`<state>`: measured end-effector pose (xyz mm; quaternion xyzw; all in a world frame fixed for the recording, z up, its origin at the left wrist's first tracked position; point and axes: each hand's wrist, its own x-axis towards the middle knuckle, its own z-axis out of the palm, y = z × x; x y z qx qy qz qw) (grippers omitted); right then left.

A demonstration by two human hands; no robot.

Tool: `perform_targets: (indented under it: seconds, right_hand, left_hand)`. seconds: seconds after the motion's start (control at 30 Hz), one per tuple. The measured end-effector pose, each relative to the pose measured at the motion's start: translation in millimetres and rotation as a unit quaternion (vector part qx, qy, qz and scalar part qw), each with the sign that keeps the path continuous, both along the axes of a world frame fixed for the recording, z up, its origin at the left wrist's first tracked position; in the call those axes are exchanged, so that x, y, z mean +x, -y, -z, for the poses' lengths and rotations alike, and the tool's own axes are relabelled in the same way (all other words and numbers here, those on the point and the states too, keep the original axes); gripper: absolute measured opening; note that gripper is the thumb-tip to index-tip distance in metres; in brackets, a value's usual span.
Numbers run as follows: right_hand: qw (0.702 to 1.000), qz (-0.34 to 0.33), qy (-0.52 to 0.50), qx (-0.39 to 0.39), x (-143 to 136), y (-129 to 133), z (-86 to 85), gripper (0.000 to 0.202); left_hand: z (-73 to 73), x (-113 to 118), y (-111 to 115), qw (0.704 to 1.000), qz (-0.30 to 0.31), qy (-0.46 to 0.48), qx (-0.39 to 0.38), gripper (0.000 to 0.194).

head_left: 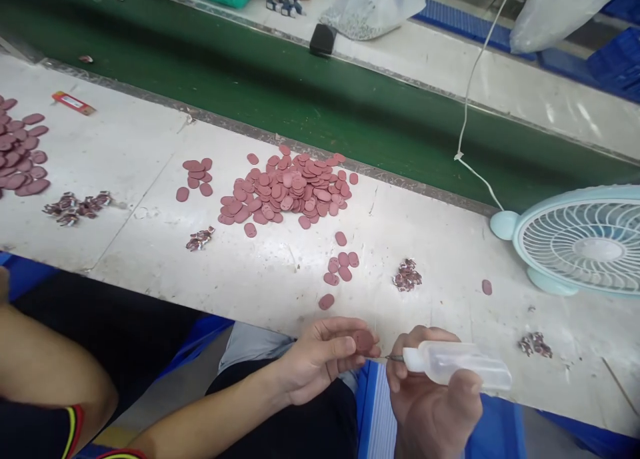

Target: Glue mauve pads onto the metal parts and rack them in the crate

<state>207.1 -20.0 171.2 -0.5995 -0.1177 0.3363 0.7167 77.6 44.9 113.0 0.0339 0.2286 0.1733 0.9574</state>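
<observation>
My left hand (323,359) pinches a reddish oval disc (363,341) between thumb and fingers, just past the table's front edge. My right hand (435,399) is closed around a translucent squeeze bottle (463,364), which lies nearly level. The bottle's thin metal nozzle (395,358) points left at the left hand's fingertips, close below the disc. Whether the nozzle touches anything is too small to tell. On the white table beyond, a few loose discs (344,259) lie near my left hand, and a small heap of shiny brown-and-silver pieces (407,275) sits farther right.
A large pile of discs (300,185) spreads mid-table, with another (20,152) at far left. A pale blue fan (595,242) stands right, its white cord (467,112) running upward. A green belt (240,99) runs behind. Another person's arm (50,359) is at left.
</observation>
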Motion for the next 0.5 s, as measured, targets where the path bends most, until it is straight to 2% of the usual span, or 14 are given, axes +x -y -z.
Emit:
perform_targets:
  seconds: [0.17, 0.37, 0.5]
  right_hand:
    - [0.996, 0.003, 0.084, -0.011, -9, 3, 5.8, 0.038]
    - [0.971, 0.068, 0.23, 0.012, -16, 0, 7.2, 0.03]
    - [0.958, 0.111, 0.262, 0.026, -19, -2, 6.3, 0.022]
  left_hand:
    - [-1.4, -1, 4, 1.0, 0.008, -0.01, 0.011, 0.035]
    - [-3.5, -1, 8, 0.999, 0.005, -0.023, 0.028, 0.034]
    - [-5.6, -1, 10, 0.999, 0.007, -0.024, 0.041, 0.032]
